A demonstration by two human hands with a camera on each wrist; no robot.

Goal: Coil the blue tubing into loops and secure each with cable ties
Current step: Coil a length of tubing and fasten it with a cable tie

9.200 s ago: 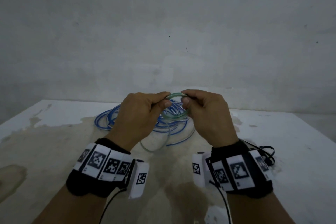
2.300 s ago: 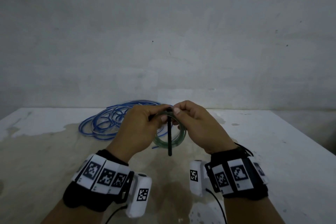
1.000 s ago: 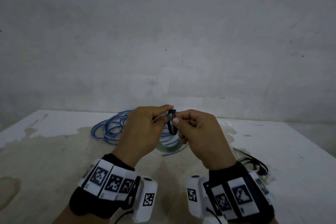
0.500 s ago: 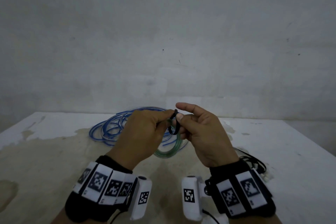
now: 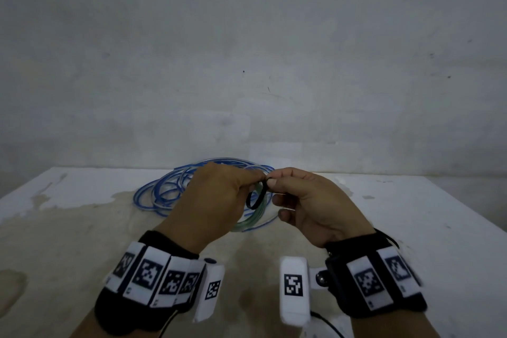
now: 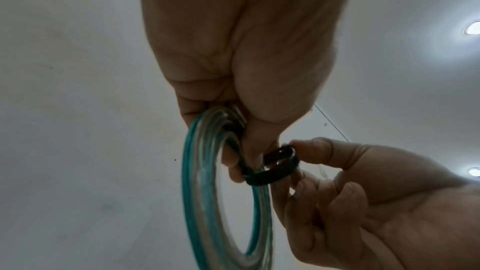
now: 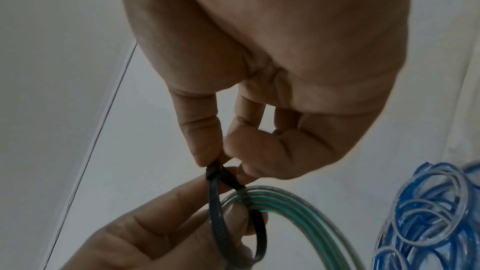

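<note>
My left hand [image 5: 248,186] grips a small coil of greenish clear tubing [image 5: 249,221] above the table. In the left wrist view the coil [image 6: 200,192] hangs below the curled fingers. A black cable tie [image 5: 256,196] is looped round the coil's strands. My right hand [image 5: 274,182] pinches the tie's head end between thumb and forefinger, right beside the left thumb. The right wrist view shows the tie [image 7: 217,213] as a loose loop over the coil [image 7: 298,206]. A loose pile of blue tubing [image 5: 164,192] lies on the table behind my hands.
The white, stained table [image 5: 411,228] runs back to a plain grey wall. The blue pile [image 7: 428,213] sits at its far middle-left. A thin black strand [image 5: 392,240] shows just past my right wristband. Bare tabletop lies to both sides of my hands.
The tie's strap, hanging straight down 2.3 s ago, now forms a loop round the coil. In the last half second my right forefinger dropped onto the tie's end.
</note>
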